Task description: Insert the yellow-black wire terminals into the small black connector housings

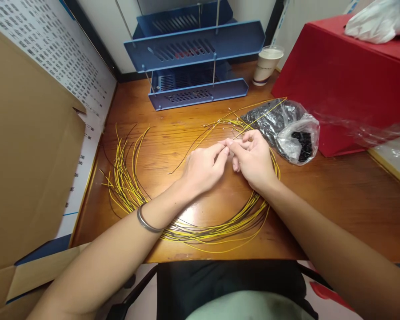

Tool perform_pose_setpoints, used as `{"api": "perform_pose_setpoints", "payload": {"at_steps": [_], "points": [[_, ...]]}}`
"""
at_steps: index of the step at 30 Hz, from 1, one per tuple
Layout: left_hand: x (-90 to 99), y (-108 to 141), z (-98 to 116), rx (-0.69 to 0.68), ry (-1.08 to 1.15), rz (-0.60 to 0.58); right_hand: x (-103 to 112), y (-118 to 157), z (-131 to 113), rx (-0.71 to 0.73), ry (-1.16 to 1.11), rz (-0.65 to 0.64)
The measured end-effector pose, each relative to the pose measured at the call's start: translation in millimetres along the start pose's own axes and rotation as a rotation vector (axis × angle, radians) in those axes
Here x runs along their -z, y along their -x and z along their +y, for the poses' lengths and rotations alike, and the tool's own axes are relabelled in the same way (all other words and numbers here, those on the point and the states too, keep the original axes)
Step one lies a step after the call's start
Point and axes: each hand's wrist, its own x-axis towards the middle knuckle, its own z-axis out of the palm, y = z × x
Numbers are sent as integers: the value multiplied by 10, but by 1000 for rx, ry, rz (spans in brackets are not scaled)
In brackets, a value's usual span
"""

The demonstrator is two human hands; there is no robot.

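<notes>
Pinching the yellow wire (260, 118) above the tabletop (320, 209), with fingers of left hand (203, 166) and right hand (255, 158) meeting closely. Better to hold lightly, steady both wrists, and avoid sharp bending or catching in the coiled bundle (216, 233).

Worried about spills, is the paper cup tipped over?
No, the paper cup stands upright on the table beside the blue rack.

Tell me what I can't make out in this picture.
All in the head view:
- The end of the wire where the left hand and right hand meet: hidden by fingers.
- Black pieces in the bag: blurred by crumpled plastic.
- Print on the cup: too small.
- Red thing in the rack: behind its slotted front.
- Cardboard: cut off by the left edge.
</notes>
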Motion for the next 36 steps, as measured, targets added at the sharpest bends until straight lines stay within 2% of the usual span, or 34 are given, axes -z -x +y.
{"api": "perform_pose_setpoints", "payload": {"at_steps": [4,13,19,25,36], "points": [[4,-7,18,19,-28,17,3,-44,9,-5,-85,-27],[25,6,48,57,21,23,-32,-147,5,-21,-60,-151],[11,0,34,95,96,93,4,-151,27,35,-103,-8],[-8,11,44,5,169,62,13,-61,-50,22,-40,113],[-2,17,34,-45,178,9,-39,17,-114,-21,-109,106]]}}
